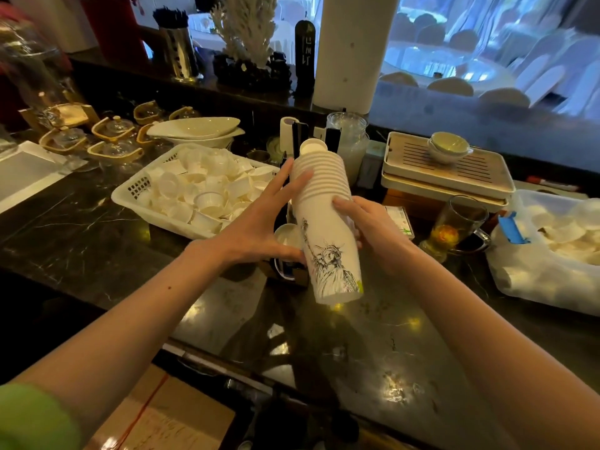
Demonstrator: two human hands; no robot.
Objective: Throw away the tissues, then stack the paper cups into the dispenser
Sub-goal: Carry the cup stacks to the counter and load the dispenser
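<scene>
A tall stack of white paper cups (324,222) hangs tilted above the dark marble counter (373,352), bottoms pointing away from me, the nearest cup printed with a Statue of Liberty drawing. My right hand (367,228) grips the stack around its middle from the right. On the stack's left side lies my left hand (259,222), fingers spread flat, thumb under the printed cup. Behind and below the stack a black cup dispenser frame (293,261) stands on the counter, mostly hidden, with one cup (287,237) showing in it. No tissues are visible.
A white plastic basket (136,190) of small white cups sits left. Right of my hands stand a glass mug of tea (454,228), a stacked tea tray (444,173) with small bowls, and a clear bin (552,254). Glass teapots (110,138) line the far left.
</scene>
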